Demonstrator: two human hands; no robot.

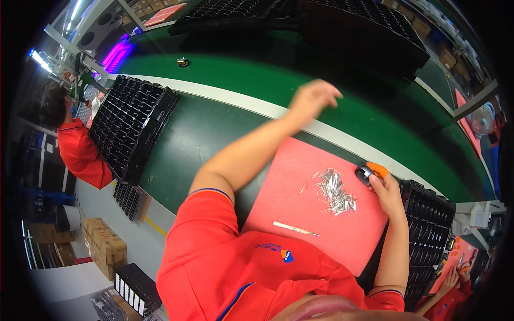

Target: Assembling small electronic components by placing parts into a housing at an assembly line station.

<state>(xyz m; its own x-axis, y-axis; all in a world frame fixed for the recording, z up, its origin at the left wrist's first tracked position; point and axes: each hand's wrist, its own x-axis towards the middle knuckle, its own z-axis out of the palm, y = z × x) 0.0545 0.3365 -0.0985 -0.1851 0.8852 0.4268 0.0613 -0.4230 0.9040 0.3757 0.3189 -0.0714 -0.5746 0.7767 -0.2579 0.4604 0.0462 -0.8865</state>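
My left hand [313, 100] is over the green belt, just past its pale near edge. Its fingers are bent and smeared by motion; I cannot tell whether they hold anything. By the right edge of the pink mat [284, 187], my right hand [386, 191] grips a small rounded black part [364, 174] with a glossy rim. Orange covers show on its fingertips. A loose heap of thin silvery pins [336, 193] lies on the mat, a few scattered beside it. Nearer my body is a slim pale pointed tool [293, 229].
A small gold-and-dark part [182, 62] sits on the green belt [235, 69]. Stacked black trays stand left [131, 125], right [428, 230] and beyond the belt [364, 32]. Co-workers in red are at left [83, 152] and lower right [447, 299]. Cardboard boxes [104, 246] rest on the floor.
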